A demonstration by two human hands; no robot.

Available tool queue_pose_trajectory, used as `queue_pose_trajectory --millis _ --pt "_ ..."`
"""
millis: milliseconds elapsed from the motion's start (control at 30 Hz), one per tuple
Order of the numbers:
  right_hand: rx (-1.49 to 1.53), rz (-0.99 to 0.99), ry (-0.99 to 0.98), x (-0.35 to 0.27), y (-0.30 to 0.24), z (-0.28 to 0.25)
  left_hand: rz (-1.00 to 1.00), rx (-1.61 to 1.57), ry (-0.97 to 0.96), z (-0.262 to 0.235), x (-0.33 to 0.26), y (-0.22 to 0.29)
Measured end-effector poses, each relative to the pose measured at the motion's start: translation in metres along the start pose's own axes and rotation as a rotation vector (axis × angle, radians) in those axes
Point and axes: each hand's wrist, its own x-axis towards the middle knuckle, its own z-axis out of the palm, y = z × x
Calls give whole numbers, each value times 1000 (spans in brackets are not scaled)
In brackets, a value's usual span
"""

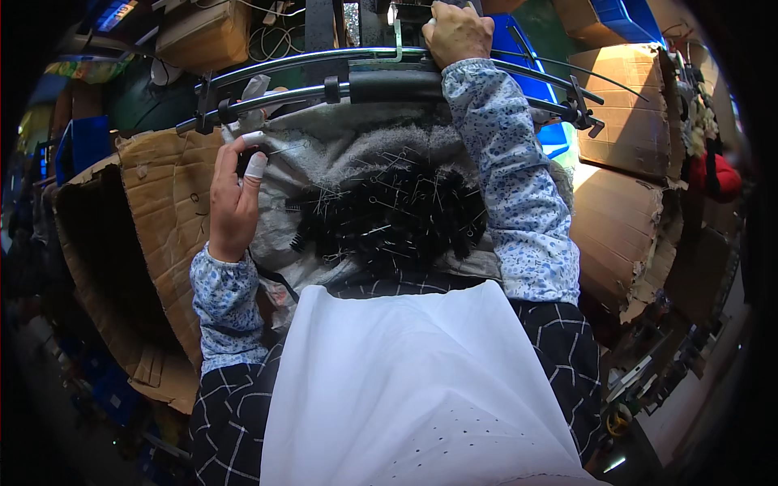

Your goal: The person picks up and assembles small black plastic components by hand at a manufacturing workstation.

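Observation:
My left hand (232, 202), with white wraps on the thumb and a finger, is beside the left edge of a grey cloth (279, 190). Thumb and forefinger come together around what looks like a small wire-handled brush; its thin wire points right, and its dark part is mostly hidden. At the top, my right hand (458, 34) is closed over a part of a dark metal machine (369, 36); the fingers cover that part. Between my forearms, a heap of small black brushes (397, 211) with thin looped wire handles lies on the cloth.
Two curved metal rails (288, 63) cross in front of me, the nearer one carrying a black padded sleeve (393, 87). An open cardboard box (166, 235) stands at left, more cardboard boxes (624, 113) at right. Blue bins (620, 20) and a red object (717, 176) are farther out.

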Motion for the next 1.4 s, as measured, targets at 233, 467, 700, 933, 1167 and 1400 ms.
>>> queue_pose_trajectory --millis 233,467,700,933,1167,1400 --pt "154 -56 123 -1 0 -4 179 -72 -83 7 5 6" --pt "791 -136 55 -5 63 -11 -6 -321 -48 15 -2 8" --pt "-23 -108 -150 26 117 4 163 -367 -167 29 20 17" --pt "-573 -69 202 9 152 -73 251 -390 -183 42 32 26" --pt "800 -308 -518 -85 -49 -99 188 -492 -95 67 33 40" --pt "137 -207 80 -36 15 -45 -109 61 -290 26 -4 -31"
